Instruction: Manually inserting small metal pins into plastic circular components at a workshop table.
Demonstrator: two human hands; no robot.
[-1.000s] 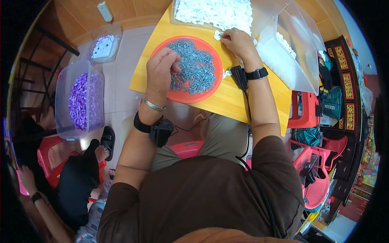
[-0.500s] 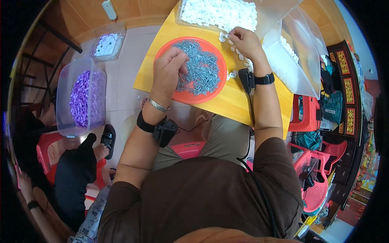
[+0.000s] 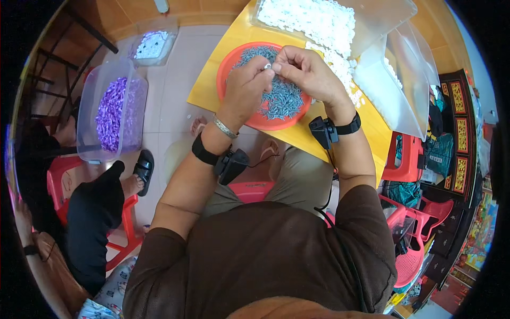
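My left hand (image 3: 248, 87) is closed over the left part of a round orange-red basin (image 3: 226, 56). A small white plastic piece (image 3: 268, 67) shows at its thumb and forefinger tips. My right hand (image 3: 307, 72) is closed in a pinch over the basin's upper right. Its thumb tip is right beside the white piece, and whatever lies in its pinch is hidden. Below both hands, many small grey-blue metal pins (image 3: 284, 101), perhaps nails or screws, fill the basin. Loose white plastic pieces (image 3: 340, 66) are spread on the yellow table (image 3: 210, 87) to the right.
A clear bin of white pieces (image 3: 308, 21) stands at the table's far side, with another clear bin (image 3: 390, 90) at right. On the floor at left are a clear bin of purple pieces (image 3: 110, 114) and a smaller tub (image 3: 151, 47). Another person's leg (image 3: 95, 212) is at left.
My right hand has moved left from the loose white pieces to meet my left hand over the basin. The white piece now shows between them. The view has shifted slightly, and more white pieces show.
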